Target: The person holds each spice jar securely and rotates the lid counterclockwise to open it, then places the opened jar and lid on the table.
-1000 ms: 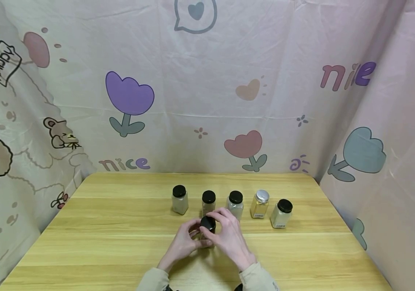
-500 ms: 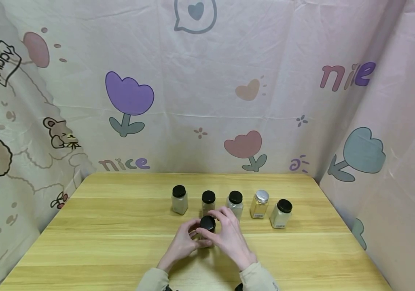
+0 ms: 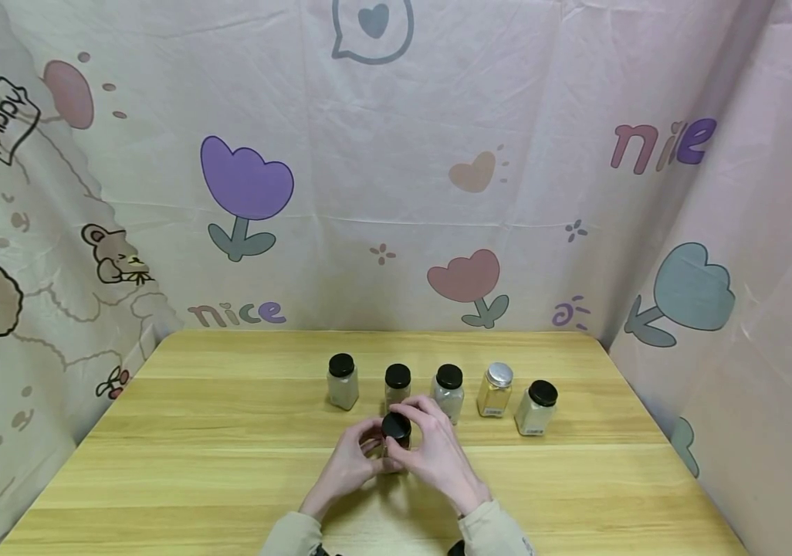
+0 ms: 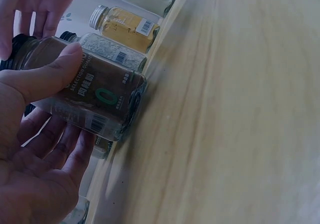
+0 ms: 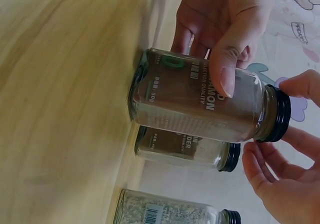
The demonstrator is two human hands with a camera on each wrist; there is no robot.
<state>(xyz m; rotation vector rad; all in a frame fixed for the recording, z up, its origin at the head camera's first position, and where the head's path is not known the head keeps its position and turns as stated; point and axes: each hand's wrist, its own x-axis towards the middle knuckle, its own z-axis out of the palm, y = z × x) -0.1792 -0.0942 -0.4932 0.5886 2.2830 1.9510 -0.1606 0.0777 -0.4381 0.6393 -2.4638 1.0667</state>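
Observation:
A glass jar of brown cinnamon powder [image 5: 185,94] stands upright on the wooden table, lettered "SELECTION QUALITY" on its side. My left hand [image 3: 347,466] holds its body, thumb on the near face and fingers behind. At the top, my right hand [image 3: 440,457] pinches the rim of the black lid [image 3: 396,426] between thumb and fingers. The lid sits on the jar's neck; whether it is loose cannot be seen. Just behind stands a smaller black-lidded spice jar [image 3: 397,378], its lower part hidden by the held jar and fingers.
Beyond the hands is a loose row of jars: a black-lidded one [image 3: 343,384] at left, another [image 3: 448,390] behind my right hand, a silver-lidded yellow one [image 3: 495,391] and a black-lidded pale one [image 3: 536,409] at right. A printed curtain [image 3: 361,177] surrounds the table.
My right thumb and fingers have shifted round the lid's rim, thumb leftward and then back right. The left hand and the jar's body have stayed in place.

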